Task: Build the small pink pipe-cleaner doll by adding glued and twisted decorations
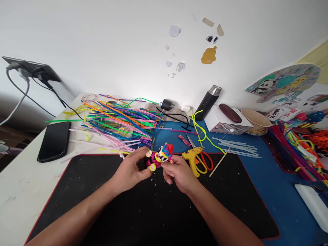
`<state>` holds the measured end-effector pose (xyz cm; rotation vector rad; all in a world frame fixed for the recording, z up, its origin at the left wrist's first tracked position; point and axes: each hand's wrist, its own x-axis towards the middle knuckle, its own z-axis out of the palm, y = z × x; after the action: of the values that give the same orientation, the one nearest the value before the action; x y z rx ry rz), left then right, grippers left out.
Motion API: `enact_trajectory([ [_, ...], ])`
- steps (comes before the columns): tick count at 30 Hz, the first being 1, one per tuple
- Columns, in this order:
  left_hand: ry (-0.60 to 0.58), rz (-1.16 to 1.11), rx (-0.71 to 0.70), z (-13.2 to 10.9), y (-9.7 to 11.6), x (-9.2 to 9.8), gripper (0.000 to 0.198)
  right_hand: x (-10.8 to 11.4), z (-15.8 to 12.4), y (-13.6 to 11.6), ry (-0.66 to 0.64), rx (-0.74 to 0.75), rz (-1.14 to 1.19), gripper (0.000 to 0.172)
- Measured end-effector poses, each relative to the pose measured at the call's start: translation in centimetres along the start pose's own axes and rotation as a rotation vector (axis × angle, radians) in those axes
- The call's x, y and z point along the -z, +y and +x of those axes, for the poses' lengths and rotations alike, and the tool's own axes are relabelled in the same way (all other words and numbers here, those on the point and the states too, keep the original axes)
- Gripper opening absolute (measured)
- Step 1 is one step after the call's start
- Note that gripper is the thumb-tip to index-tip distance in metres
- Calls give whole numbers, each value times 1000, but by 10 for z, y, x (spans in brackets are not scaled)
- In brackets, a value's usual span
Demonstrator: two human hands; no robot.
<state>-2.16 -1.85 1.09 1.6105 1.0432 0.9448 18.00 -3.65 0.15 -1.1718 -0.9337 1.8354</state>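
Black-matted surface (102,212): left hand (129,172), right hand (179,172) pinch small pink-and-yellow pipe-cleaner figure (160,156).
Grips closed on it, seemingly mid-shaping; wants fingertip care (yellow glue gun (192,158), three o'clock).

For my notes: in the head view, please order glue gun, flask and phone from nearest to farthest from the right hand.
1. glue gun, just right of the right hand.
2. flask, behind, near the wall.
3. phone, far left.

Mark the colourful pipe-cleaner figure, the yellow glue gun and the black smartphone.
colourful pipe-cleaner figure (160,156), head view, its middle.
yellow glue gun (191,154), head view, its body.
black smartphone (54,140), head view, screen middle.
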Motion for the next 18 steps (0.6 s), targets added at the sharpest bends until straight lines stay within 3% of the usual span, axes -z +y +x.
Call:
enact_trajectory([
  [4, -50, -52, -22, 1, 0, 6, 22, -4, -5, -1, -48, -130, 221, 37],
  [7, -39, -235, 95, -3, 2, 13, 39, -5, -9, -1, -113, -215, 304, 40],
  [10, -30, -391, 219, -9, 4, 17, 43, -5, -12, 4, -187, -267, 335, 35],
  [15, 12, -355, 223, -11, 3, 9, 30, -4, -10, 9, -172, -180, 317, 38],
  [18, 98, -435, 324, -8, -2, -2, 25, -1, -7, 8, -112, -66, 164, 36],
])
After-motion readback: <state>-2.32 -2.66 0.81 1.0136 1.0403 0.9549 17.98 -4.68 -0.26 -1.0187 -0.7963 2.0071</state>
